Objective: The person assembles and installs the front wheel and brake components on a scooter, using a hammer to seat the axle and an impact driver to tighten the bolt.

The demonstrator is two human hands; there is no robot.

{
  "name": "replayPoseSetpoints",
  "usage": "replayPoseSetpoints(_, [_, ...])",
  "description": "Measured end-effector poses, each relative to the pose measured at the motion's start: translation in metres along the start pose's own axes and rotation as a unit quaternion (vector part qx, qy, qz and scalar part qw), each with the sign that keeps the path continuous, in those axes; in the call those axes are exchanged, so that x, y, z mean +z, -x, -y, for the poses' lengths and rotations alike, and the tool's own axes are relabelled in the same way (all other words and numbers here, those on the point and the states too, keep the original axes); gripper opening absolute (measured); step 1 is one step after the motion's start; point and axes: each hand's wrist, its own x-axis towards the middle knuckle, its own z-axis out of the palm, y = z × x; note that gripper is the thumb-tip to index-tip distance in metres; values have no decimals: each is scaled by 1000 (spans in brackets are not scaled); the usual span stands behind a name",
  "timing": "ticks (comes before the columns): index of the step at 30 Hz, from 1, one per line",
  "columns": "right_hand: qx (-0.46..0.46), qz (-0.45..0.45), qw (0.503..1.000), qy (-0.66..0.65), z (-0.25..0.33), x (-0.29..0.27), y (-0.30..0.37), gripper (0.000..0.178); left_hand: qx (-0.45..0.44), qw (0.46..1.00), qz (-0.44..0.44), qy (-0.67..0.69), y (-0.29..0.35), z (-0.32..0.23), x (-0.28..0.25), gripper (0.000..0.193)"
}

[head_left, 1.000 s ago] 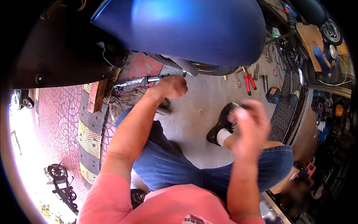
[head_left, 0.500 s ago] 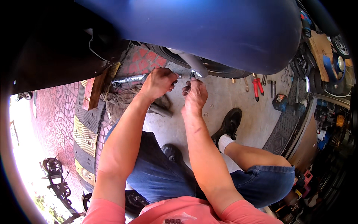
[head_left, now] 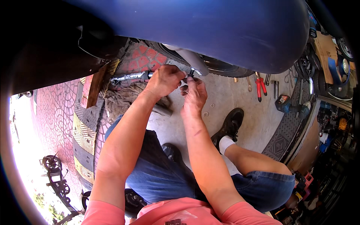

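My left hand (head_left: 166, 80) is closed, its thumb and forefinger pinched just left of my right hand; anything between them is too small to make out. My right hand (head_left: 194, 93) has its fingertips closed on a small dark piece (head_left: 191, 75), at the end of a grey tube (head_left: 193, 60). This tube reaches down from under a large blue body panel (head_left: 210, 33). Behind the tube a black tyre (head_left: 225, 70) shows. A silver bar (head_left: 131, 77) lies left of my left hand, which hides its right end.
Red-handled pliers (head_left: 259, 88), a socket (head_left: 276, 90) and a cordless power tool (head_left: 283, 103) lie on the concrete at right. A crumpled brown rag (head_left: 122, 99) and a wooden block (head_left: 93, 88) are at left. My shoe (head_left: 231, 125) stands below right.
My left hand has moved right, its fingertips now close to those of my right hand. The right hand keeps its pinch by the tube's end. The view has shifted slightly.
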Motion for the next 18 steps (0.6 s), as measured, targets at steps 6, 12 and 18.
replayPoseSetpoints(6, [37,5,998,-54,2,2,4,11,-7,1000,-23,-9,1,-1,-2,37])
replayPoseSetpoints(12, [94,22,988,-121,2,-4,1,15,-5,1000,-13,-5,7,-4,-3,35])
replayPoseSetpoints(18, [142,48,975,-163,2,-7,-2,20,-10,1000,-24,-4,9,0,-5,35])
